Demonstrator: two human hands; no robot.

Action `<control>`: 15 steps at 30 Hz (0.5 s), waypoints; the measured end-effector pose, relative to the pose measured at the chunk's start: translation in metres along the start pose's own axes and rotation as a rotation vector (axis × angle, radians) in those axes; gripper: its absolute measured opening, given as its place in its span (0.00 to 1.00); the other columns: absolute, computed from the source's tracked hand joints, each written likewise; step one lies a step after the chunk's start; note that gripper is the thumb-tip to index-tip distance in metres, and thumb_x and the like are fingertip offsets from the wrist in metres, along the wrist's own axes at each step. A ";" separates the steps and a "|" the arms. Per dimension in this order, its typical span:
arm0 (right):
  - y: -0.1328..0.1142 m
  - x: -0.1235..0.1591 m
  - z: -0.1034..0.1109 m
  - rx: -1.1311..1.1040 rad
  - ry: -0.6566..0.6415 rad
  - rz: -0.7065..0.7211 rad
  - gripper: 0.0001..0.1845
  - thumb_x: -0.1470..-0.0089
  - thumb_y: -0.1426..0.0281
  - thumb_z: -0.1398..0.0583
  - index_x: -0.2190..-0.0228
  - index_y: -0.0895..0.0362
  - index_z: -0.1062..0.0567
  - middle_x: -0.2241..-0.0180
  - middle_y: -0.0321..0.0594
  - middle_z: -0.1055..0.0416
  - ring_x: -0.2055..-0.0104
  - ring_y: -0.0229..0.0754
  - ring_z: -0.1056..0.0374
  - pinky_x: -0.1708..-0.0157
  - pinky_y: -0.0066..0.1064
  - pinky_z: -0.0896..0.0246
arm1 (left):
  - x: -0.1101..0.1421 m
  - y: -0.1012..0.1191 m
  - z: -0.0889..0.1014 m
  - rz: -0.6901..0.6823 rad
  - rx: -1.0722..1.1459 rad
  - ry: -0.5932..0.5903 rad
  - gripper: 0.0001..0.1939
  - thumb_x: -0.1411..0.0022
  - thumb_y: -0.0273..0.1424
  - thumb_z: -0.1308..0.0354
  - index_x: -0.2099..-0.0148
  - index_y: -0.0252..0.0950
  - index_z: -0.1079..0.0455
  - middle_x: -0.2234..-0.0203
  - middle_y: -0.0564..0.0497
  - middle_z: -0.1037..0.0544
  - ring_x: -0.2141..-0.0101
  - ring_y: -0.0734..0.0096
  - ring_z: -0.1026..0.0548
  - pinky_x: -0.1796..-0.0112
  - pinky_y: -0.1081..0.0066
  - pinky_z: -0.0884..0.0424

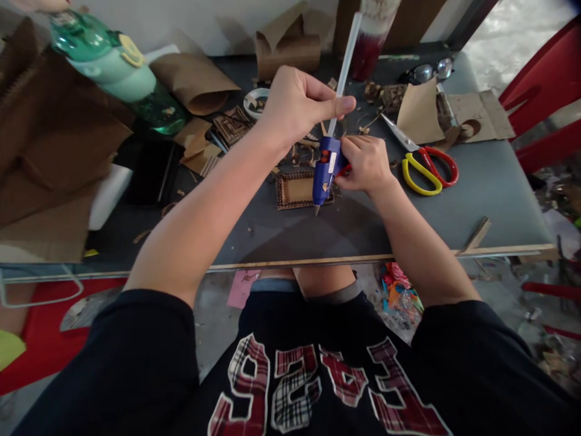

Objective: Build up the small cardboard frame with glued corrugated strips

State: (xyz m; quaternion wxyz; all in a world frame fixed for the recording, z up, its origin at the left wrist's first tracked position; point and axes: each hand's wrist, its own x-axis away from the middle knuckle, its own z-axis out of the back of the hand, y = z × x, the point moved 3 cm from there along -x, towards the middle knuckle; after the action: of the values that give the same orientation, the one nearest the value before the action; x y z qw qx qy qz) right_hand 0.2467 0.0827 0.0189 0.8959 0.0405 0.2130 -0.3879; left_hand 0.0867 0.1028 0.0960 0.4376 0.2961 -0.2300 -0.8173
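My right hand (367, 162) is wrapped round the handle of a blue glue gun (323, 175), whose nozzle points down toward the front of the table. A long, whitish glue stick (348, 57) rises from the back of the gun, tilted slightly right. Thumb and fingers of my left hand (302, 103) pinch this stick above the gun. Beneath and behind the gun lies a small rectangular cardboard frame (295, 191) with a ridged, dark-edged border; the gun hides part of its right side.
Scissors (422, 160) with yellow and red handles lie to the right, near cardboard pieces (420, 112) and glasses (429, 71). A green bottle (122, 72), a dark phone-like object (154, 172) and brown paper (49, 121) occupy the left. A cup of red liquid (367, 51) stands behind.
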 end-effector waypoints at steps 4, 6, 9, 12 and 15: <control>0.008 0.001 0.000 0.021 -0.017 -0.044 0.24 0.51 0.52 0.41 0.57 0.54 0.28 0.61 0.46 0.24 0.55 0.58 0.28 0.55 0.48 0.33 | -0.006 -0.012 -0.008 0.106 0.277 0.004 0.35 0.38 0.64 0.51 0.57 0.38 0.22 0.61 0.52 0.18 0.53 0.56 0.21 0.54 0.52 0.25; 0.008 0.002 0.001 0.024 -0.013 -0.063 0.24 0.51 0.52 0.41 0.57 0.53 0.28 0.61 0.46 0.24 0.56 0.57 0.28 0.55 0.47 0.33 | -0.006 -0.019 -0.013 0.133 0.325 -0.064 0.39 0.40 0.68 0.54 0.52 0.40 0.24 0.57 0.51 0.18 0.52 0.58 0.23 0.53 0.52 0.26; 0.006 0.002 0.002 0.009 0.002 -0.078 0.24 0.53 0.53 0.40 0.57 0.53 0.28 0.63 0.44 0.24 0.57 0.56 0.27 0.56 0.47 0.33 | -0.003 -0.026 -0.019 0.118 0.283 -0.175 0.44 0.43 0.72 0.61 0.45 0.45 0.28 0.54 0.49 0.18 0.51 0.58 0.25 0.52 0.52 0.28; 0.004 0.002 0.001 -0.027 0.035 -0.091 0.23 0.52 0.55 0.40 0.56 0.52 0.29 0.62 0.43 0.25 0.57 0.57 0.27 0.55 0.48 0.34 | -0.003 -0.027 -0.018 0.080 0.337 -0.141 0.47 0.40 0.71 0.66 0.45 0.41 0.27 0.50 0.49 0.20 0.47 0.55 0.25 0.52 0.50 0.28; 0.009 0.001 0.001 -0.060 0.165 -0.166 0.21 0.48 0.55 0.43 0.54 0.52 0.30 0.60 0.44 0.26 0.54 0.57 0.29 0.53 0.50 0.34 | -0.004 -0.034 -0.007 0.090 0.503 0.090 0.41 0.38 0.68 0.57 0.50 0.40 0.24 0.49 0.50 0.20 0.44 0.56 0.26 0.49 0.51 0.28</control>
State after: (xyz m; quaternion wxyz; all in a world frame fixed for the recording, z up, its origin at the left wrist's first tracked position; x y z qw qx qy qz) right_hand 0.2536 0.0882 0.0188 0.8409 0.0279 0.3001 -0.4495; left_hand 0.0738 0.1224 0.0704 0.3957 0.4210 -0.4192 -0.7003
